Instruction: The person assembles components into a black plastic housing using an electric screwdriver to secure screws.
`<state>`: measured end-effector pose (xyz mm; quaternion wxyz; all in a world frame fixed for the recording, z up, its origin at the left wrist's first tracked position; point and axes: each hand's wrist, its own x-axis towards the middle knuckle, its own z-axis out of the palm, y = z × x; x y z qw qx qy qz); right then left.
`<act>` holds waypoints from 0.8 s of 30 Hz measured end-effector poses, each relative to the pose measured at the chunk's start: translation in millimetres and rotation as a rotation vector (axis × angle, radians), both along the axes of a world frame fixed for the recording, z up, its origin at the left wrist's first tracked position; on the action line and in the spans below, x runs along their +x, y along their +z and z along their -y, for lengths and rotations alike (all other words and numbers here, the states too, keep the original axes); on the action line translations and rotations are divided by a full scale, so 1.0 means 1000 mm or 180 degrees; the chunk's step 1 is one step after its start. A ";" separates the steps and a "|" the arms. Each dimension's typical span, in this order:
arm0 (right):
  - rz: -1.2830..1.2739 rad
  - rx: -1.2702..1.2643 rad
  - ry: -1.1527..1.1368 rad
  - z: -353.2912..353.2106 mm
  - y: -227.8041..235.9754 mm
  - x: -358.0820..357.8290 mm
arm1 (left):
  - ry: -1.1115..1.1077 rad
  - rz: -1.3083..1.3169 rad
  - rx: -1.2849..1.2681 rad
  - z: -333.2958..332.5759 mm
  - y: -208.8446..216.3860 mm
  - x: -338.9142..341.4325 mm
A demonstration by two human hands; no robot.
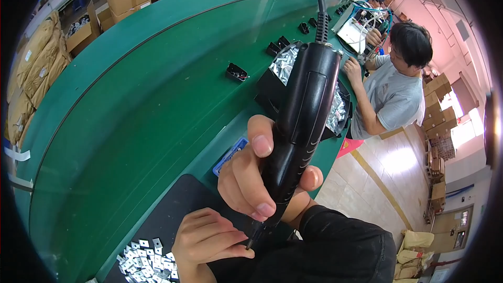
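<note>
A black corded electric screwdriver (309, 94) slants across the middle, its cable rising from the top end and its bit pointing down. My right hand (243, 178) is wrapped round its lower body. Beside the bit tip, my left hand (207, 238) is closed, thumb and forefinger brought together at the tip. Whatever those fingers pinch is too small or hidden to make out. Just left of that hand, a pile of small pale metal plates with holes (146, 262) lies on a dark mat (183, 199).
Beyond the screwdriver stand black bins of silvery metal parts (285, 63). A small black housing (237, 72) sits on the green conveyor belt (157, 89). A blue tray (230, 155) lies behind my right hand. Another person (390, 84) works farther along the line at the right.
</note>
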<state>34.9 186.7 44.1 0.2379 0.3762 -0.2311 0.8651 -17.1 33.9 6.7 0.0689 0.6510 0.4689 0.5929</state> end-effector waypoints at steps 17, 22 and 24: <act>0.2030 0.0641 -0.0250 0.008 0.015 0.022 | 0.0309 -0.0465 -0.0803 -0.001 -0.002 0.001; 0.1623 0.0550 -0.0181 0.004 0.005 0.019 | 0.0286 -0.0482 -0.0887 0.000 -0.003 0.001; 0.1615 0.0547 -0.0181 0.003 0.004 0.018 | 0.0270 -0.0515 -0.0925 0.000 -0.003 0.001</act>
